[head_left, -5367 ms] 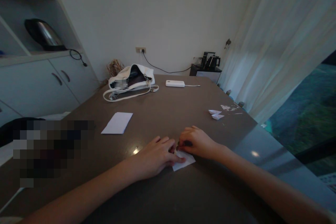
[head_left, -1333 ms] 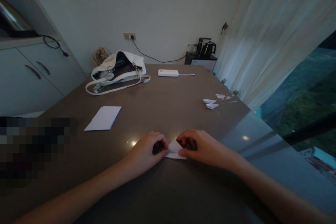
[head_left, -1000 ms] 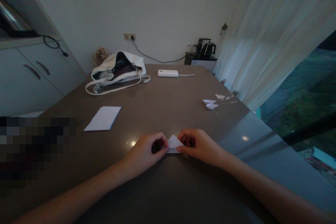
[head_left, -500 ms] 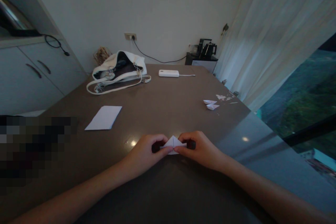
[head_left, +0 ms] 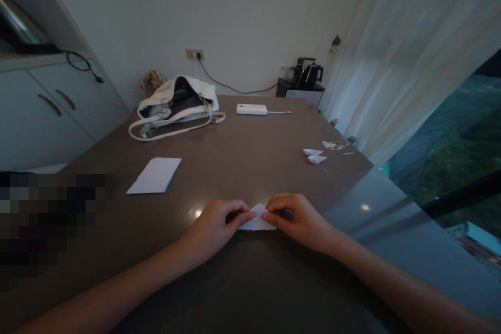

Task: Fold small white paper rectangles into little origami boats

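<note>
A small folded piece of white paper lies on the brown table in front of me. My left hand pinches its left side with thumb and forefinger. My right hand pinches its right side the same way. Both forearms reach in from the bottom edge. The paper's lower part is partly hidden under my fingertips.
A flat white sheet lies to the left. Two small folded paper pieces and scraps sit at the right edge. A white handbag and a white power bank lie at the far side. Curtains hang on the right.
The paper was flat under my hands, then raised into a triangle between my fingertips. Now it is pressed lower toward the table, with both hands still on it.
</note>
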A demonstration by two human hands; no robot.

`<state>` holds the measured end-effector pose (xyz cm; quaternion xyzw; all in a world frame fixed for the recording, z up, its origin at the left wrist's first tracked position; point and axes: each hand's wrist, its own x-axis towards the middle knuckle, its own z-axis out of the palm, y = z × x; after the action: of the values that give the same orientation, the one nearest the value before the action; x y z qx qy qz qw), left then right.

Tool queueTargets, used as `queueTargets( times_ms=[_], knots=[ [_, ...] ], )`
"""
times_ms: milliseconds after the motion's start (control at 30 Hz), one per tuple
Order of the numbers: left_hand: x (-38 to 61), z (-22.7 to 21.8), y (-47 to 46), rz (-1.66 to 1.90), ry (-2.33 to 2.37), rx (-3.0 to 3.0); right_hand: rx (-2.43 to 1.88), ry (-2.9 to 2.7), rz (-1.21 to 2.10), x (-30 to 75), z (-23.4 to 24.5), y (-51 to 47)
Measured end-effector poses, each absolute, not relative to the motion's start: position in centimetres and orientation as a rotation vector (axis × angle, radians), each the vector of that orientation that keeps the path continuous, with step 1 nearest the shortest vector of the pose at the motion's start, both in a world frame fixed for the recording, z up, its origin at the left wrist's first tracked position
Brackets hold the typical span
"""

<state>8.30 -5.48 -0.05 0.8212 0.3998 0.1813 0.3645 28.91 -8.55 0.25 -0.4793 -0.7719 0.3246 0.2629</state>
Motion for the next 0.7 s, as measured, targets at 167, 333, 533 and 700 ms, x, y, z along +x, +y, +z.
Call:
queueTargets(
  times_ms=[167, 333, 533, 700],
  knots=[
    [8.35, -0.31, -5.4, 0.446, 1.036, 2.148, -1.312, -2.052, 0.935, 28.79, 0.15, -8.6],
    [8.2, -0.18, -5.22, 0.523, 0.973, 2.251, -1.303, -2.074, 0.814, 28.92, 0.03, -8.55],
    [7.92, -0.24, -5.41, 0.586, 0.799, 2.567, -1.084, -2.422, 0.333, 29.3, 0.13, -8.53],
    [8.11, -0.78, -5.68, 0.4, 0.75, 2.699, -1.1, -2.642, 0.227, 29.04, -0.13, -8.81]
  ],
)
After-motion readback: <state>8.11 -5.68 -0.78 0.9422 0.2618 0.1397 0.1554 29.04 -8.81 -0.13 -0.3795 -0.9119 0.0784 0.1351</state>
